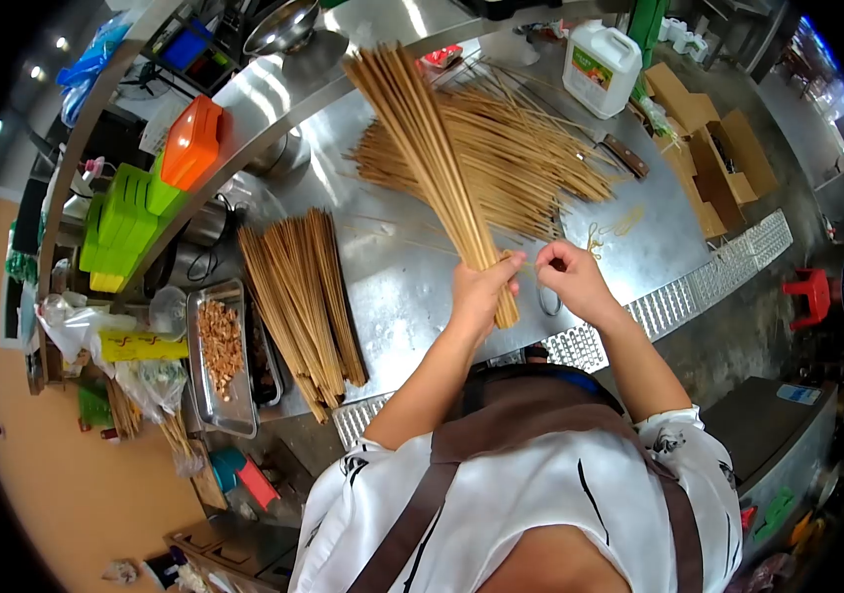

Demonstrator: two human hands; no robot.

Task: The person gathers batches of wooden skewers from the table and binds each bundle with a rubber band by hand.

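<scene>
My left hand (pixel 482 293) is wrapped round the lower end of a thick bundle of bamboo skewers (pixel 432 148), held up and tilted to the left above the table. Just to the right, my right hand (pixel 572 279) is closed in a pinch; what its fingers hold, if anything, I cannot make out. A thin loop shows below those fingertips. Behind the bundle a wide pile of loose skewers (pixel 526 148) lies on the metal table (pixel 392 296). Yellowish rubber bands (pixel 595 237) lie beyond my right hand.
Gathered skewer bundles (pixel 293 296) lie at left, beside a metal tray (pixel 200 385) of chopped food. A knife (pixel 624 156) and a white jug (pixel 601 69) are at the far right. Green containers (pixel 120 222) and an orange container (pixel 192 143) stand on the left shelf. Cardboard boxes (pixel 728 168) sit right.
</scene>
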